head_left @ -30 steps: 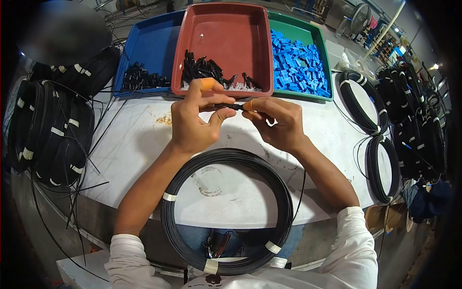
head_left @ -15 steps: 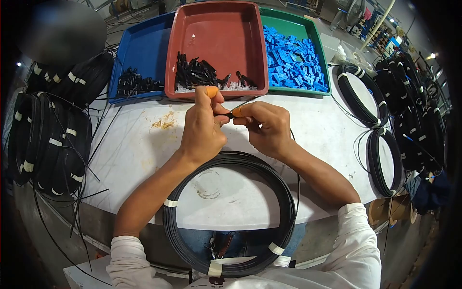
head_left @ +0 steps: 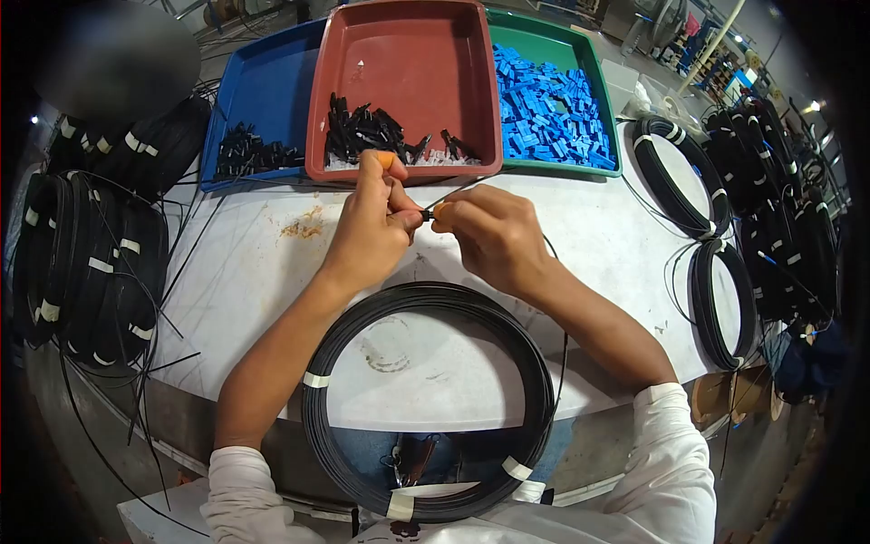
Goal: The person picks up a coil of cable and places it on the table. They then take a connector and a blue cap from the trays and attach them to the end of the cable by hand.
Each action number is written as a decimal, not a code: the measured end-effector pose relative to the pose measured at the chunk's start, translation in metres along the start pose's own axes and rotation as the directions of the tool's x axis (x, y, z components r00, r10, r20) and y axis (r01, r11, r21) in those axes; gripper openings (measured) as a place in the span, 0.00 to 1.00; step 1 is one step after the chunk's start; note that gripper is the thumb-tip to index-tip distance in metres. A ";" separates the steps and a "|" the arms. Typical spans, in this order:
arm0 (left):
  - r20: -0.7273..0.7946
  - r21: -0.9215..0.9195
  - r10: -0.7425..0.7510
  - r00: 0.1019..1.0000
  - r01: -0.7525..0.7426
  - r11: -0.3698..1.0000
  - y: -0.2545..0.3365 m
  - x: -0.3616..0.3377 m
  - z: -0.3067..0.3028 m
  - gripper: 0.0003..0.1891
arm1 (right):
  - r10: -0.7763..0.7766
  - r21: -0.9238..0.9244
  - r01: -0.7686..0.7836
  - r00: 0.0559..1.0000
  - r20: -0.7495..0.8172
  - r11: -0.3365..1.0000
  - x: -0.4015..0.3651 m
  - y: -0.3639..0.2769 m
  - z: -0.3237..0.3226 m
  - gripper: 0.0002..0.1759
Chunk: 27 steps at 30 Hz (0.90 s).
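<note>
Between the fingertips of both hands is a small black connector (head_left: pixel 427 216), above the white tabletop near the red tray. My left hand (head_left: pixel 373 222) pinches its left side, with an orange covering on the raised index fingertip. On the other side, my right hand (head_left: pixel 497 228) is closed in a pinch, also with orange at a fingertip. A thin black cable (head_left: pixel 565 363) rises from the cable coil (head_left: pixel 541 390) and passes behind my right hand. Pale tape bands wrap the coil, which overhangs the table's front edge. My fingers hide part of the connector.
A blue tray (head_left: pixel 272 82) with black parts, a red tray (head_left: pixel 417 82) with black pieces (head_left: pixel 362 131), and a green tray (head_left: pixel 614 136) with blue pieces (head_left: pixel 553 109) line the back. Taped coils hang left (head_left: pixel 91 263) and right (head_left: pixel 775 218); two lie at the table's right.
Both hands have shifted slightly left, still together at the black connector. My right hand has turned, showing more of its back. The whole view has also moved a little.
</note>
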<state>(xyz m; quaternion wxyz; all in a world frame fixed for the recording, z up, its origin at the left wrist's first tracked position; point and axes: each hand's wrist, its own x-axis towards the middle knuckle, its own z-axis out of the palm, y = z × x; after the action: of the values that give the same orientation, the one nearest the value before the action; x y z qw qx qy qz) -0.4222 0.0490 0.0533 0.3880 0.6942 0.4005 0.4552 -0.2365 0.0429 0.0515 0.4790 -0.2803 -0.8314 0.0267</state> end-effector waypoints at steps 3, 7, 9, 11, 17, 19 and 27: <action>-0.030 0.112 0.073 0.997 -0.069 0.991 0.005 -0.005 0.008 0.22 | -0.135 -0.093 0.131 0.990 -0.030 0.987 0.000 0.000 0.001 0.12; -0.066 0.279 0.333 0.941 -0.303 0.911 0.017 -0.008 0.011 0.22 | 0.319 0.251 -0.309 0.948 0.001 0.917 0.010 -0.007 -0.007 0.07; 0.134 0.368 0.485 0.864 -0.497 0.786 0.010 -0.010 0.005 0.22 | 0.585 0.437 -0.706 0.708 0.396 0.558 0.016 -0.004 -0.015 0.04; 0.196 0.396 0.527 0.827 -0.558 0.729 0.005 -0.008 0.001 0.23 | 0.605 0.414 -0.765 0.644 0.467 0.494 0.016 -0.004 -0.018 0.05; -0.088 0.156 0.158 0.984 -0.143 0.977 0.013 -0.004 0.000 0.25 | 0.173 0.155 -0.182 0.982 0.074 0.971 0.011 -0.013 -0.013 0.11; -0.077 0.084 0.134 0.988 -0.128 0.988 0.007 -0.005 0.003 0.24 | 0.015 0.008 -0.015 1.000 0.026 1.000 0.004 -0.001 -0.007 0.16; 0.032 0.382 0.502 0.864 -0.475 0.793 0.008 -0.009 0.010 0.24 | 0.247 0.217 -0.243 0.969 0.005 0.946 0.011 -0.010 -0.011 0.10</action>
<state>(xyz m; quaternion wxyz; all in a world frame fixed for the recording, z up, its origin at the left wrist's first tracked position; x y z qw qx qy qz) -0.4131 0.0356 0.0548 0.1022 0.8185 0.3010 0.4786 -0.2358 0.0372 0.0689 0.5088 -0.3281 -0.7769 0.1728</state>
